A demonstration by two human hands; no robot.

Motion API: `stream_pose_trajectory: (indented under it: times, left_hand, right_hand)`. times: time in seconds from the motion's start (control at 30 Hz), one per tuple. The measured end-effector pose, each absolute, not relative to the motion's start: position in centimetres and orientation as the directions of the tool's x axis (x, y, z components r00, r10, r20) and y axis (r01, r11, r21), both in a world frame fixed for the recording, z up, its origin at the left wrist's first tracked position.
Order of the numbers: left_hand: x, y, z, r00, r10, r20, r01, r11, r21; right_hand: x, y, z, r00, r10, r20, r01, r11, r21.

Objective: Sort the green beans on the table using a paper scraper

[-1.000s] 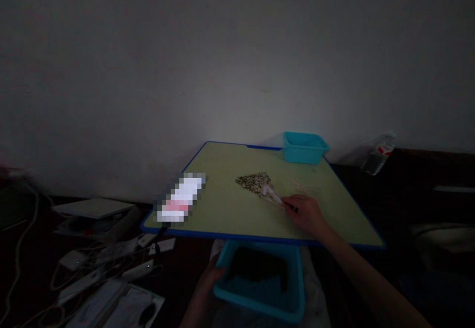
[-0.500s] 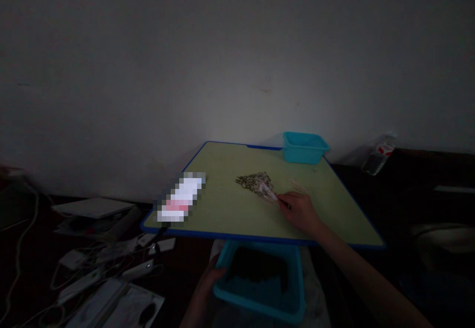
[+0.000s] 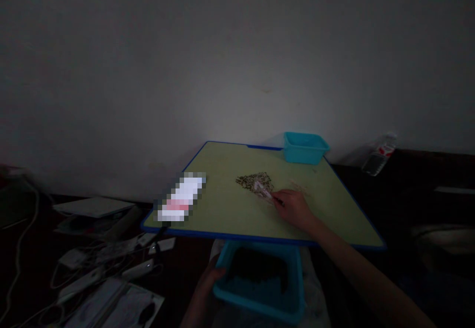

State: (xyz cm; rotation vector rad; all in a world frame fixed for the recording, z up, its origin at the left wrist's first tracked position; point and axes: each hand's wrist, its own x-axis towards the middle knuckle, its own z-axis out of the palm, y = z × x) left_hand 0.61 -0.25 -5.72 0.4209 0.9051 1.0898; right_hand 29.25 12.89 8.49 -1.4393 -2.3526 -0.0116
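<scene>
Dim wall (image 3: pixel 230 61) behind one blue-edged surface (image 3: pixel 222 214). Far left of speckled pile (image 3: pixel 248 181): cable clutter (image 3: pixel 81 283), too dark to count. Left of pile: one pixelated screen (image 3: pixel 181 197), unreadable; bare room between. Below pile: left hand (image 3: pixel 208 281), thumb on near tub (image 3: pixel 260 310) rim, other fingers hidden, grip can't tell. Right of pile: right hand (image 3: pixel 295 209), fingers narrow, holding one pale-tipped tool (image 3: pixel 262 188) at its near-right edge. Upper right of pile: far tub (image 3: pixel 304 156), second teal one, by surface's back edge. Far right of pile: one bottle (image 3: pixel 378 157), red-white label illegible.

Grains (image 3: pixel 245 181) on tabletop (image 3: pixel 218 211), bin (image 3: pixel 303 156) behind
</scene>
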Motion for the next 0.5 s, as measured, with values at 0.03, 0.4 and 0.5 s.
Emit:
stream_pose_trajectory:
  times: [0.03, 0.4, 0.5]
  left_hand:
    - [0.7, -0.3, -5.5, 0.15, 0.893, -0.425, -0.573, 0.429, 0.698]
    - [1.3, -0.5, -2.2, 0.164, 0.898, -0.408, -0.547, 0.427, 0.72]
    - [1.1, 0.1, -2.9, 0.167, 0.896, -0.411, -0.545, 0.431, 0.719]
  right_hand:
    - [29.1, 13.0, 8.6, -0.407, 0.857, 0.317, 0.86, 0.477, -0.184]
    - [27.9, 13.9, 10.9, -0.498, 0.849, 0.175, 0.853, 0.516, -0.076]
    - [27.7, 14.2, 11.8, -0.521, 0.844, 0.124, 0.848, 0.528, -0.03]
